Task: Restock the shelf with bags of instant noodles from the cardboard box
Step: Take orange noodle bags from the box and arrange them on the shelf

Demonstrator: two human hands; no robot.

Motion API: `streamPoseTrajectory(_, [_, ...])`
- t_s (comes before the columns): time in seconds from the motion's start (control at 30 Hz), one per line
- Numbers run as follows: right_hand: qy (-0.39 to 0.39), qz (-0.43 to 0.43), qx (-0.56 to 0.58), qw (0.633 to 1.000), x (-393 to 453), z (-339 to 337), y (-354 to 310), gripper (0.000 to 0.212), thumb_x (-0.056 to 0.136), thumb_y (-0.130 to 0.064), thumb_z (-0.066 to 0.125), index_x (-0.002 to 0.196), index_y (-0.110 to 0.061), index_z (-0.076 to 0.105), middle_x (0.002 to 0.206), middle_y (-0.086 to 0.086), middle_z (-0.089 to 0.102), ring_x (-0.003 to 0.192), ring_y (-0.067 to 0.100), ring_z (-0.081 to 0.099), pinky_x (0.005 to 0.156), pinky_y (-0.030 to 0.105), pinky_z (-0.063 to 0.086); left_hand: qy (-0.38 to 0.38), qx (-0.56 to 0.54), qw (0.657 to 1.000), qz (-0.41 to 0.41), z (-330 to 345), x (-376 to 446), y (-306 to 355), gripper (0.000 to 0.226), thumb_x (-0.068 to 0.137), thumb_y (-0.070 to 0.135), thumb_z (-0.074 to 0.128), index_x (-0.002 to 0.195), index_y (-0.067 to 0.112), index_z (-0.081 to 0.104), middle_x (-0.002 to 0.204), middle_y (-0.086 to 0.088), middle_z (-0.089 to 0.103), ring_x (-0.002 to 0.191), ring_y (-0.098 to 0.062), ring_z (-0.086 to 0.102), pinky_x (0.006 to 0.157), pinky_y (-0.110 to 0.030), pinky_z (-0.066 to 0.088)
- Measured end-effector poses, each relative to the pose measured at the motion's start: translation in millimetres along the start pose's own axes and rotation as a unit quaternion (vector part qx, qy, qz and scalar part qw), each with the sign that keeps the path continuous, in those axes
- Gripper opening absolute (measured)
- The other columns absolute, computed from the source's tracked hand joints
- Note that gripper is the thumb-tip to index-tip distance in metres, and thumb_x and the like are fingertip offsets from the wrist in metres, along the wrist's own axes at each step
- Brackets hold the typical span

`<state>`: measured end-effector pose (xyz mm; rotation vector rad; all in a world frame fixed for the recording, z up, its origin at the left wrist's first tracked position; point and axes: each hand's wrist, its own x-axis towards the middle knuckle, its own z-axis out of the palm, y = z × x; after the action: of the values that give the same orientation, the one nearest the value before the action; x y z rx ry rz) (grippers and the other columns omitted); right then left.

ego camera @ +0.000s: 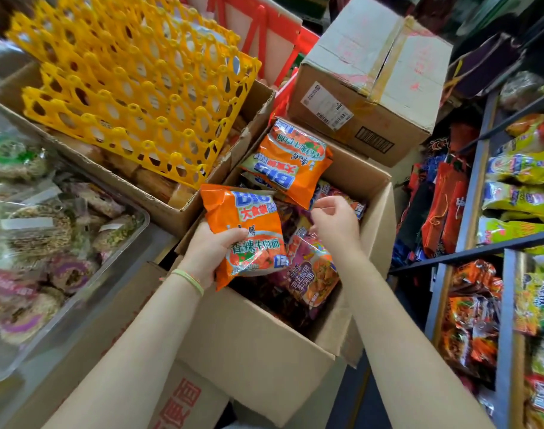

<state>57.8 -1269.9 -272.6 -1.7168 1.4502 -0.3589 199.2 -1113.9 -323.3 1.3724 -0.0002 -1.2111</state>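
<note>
Two bare forearms reached in from the bottom edge, the left one wearing a thin pale-green band at the wrist. Between them stood the open brown cardboard box (258, 345), its near flap folded outward. The left hand (210, 252) gripped an orange plastic bag of instant noodles (244, 233) by its left side, thumb across the front, holding it tilted above the box's near left corner. The right hand (335, 222) hovered over the box interior with fingers loosely curled, holding nothing. Beneath it lay a purple noodle bag (311, 270) among other packets, and a second orange noodle bag (287, 164) leaned against the box's far left wall.

To the left sat a shallow metal tray (79, 308) of clear-wrapped round noodle cakes, blurred and hard to make out. Beyond it, stacked yellow plastic egg trays (131, 85) rested on another open carton (159, 199), hiding most of its contents. A taped, closed cardboard carton (369, 82) with a white barcode label stood behind the open box.

On the right ran a grey metal shelf (509, 305) holding yellow-green and orange noodle bags, cut off by the edge. Red and blue packets sat crowded in the dim gap between box and shelf.
</note>
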Motion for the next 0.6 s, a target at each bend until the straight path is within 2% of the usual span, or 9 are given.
streamPoseTrajectory(0.07, [-0.024,0.099,-0.004,0.995,25,8,5,0.033,0.093,-0.026,0.057,0.123,-0.014,0.054,0.102,0.003,0.063,0.083,0.022,0.070,0.080,0.041,0.058,0.039,0.015,0.999,0.026,-1,0,-1,0.054,0.080,0.019,0.080,0.127,0.022,0.054,0.114,-0.005,0.072,0.094,-0.026,0.073,0.082,-0.048,0.060])
streamPoseTrajectory(0.13, [-0.066,0.146,0.002,0.987,38,20,5,0.040,0.098,-0.032,0.055,0.129,-0.007,0.052,0.096,0.005,0.066,0.069,0.016,0.067,0.065,0.033,0.054,0.062,0.027,0.997,0.047,1,0,-5,0.058,0.079,0.027,0.082,0.129,0.025,0.052,0.116,-0.003,0.070,0.096,-0.025,0.072,0.084,-0.048,0.060])
streamPoseTrajectory(0.23, [-0.052,0.160,0.012,0.986,45,32,5,0.042,0.098,-0.035,0.057,0.124,-0.002,0.056,0.079,0.006,0.067,0.054,0.014,0.059,0.049,0.026,0.043,0.088,0.056,0.993,0.059,5,2,-8,0.063,0.079,0.035,0.081,0.132,0.026,0.049,0.120,-0.001,0.068,0.100,-0.023,0.070,0.086,-0.048,0.059])
streamPoseTrajectory(0.3, [-0.050,0.195,0.074,0.977,47,34,7,0.030,0.098,-0.028,0.060,0.111,-0.001,0.061,0.073,0.006,0.064,0.050,0.013,0.053,0.046,0.024,0.039,0.094,0.068,0.992,0.058,5,4,-8,0.065,0.078,0.038,0.081,0.133,0.027,0.048,0.121,0.000,0.067,0.100,-0.023,0.070,0.087,-0.048,0.059])
streamPoseTrajectory(0.43, [-0.044,0.260,0.266,0.927,39,23,3,0.012,0.096,-0.022,0.063,0.092,-0.010,0.063,0.075,0.002,0.063,0.052,0.010,0.052,0.046,0.022,0.043,0.099,0.076,0.990,0.061,6,5,-10,0.061,0.080,0.038,0.080,0.130,0.028,0.047,0.120,0.002,0.066,0.099,-0.022,0.070,0.085,-0.047,0.059])
streamPoseTrajectory(0.53, [0.012,0.231,0.328,0.916,31,4,0,0.012,0.095,-0.018,0.059,0.085,-0.011,0.062,0.077,0.004,0.067,0.062,0.013,0.061,0.057,0.024,0.050,0.101,0.081,0.989,0.075,7,5,-13,0.061,0.080,0.038,0.079,0.131,0.030,0.047,0.120,0.002,0.066,0.100,-0.022,0.069,0.086,-0.046,0.059])
streamPoseTrajectory(0.6, [0.047,0.178,0.337,0.923,20,-11,-4,0.009,0.095,-0.015,0.056,0.089,-0.010,0.059,0.088,0.010,0.069,0.079,0.021,0.069,0.066,0.030,0.057,0.106,0.088,0.987,0.081,7,5,-14,0.059,0.080,0.039,0.079,0.129,0.030,0.047,0.120,0.001,0.066,0.100,-0.021,0.069,0.086,-0.046,0.059])
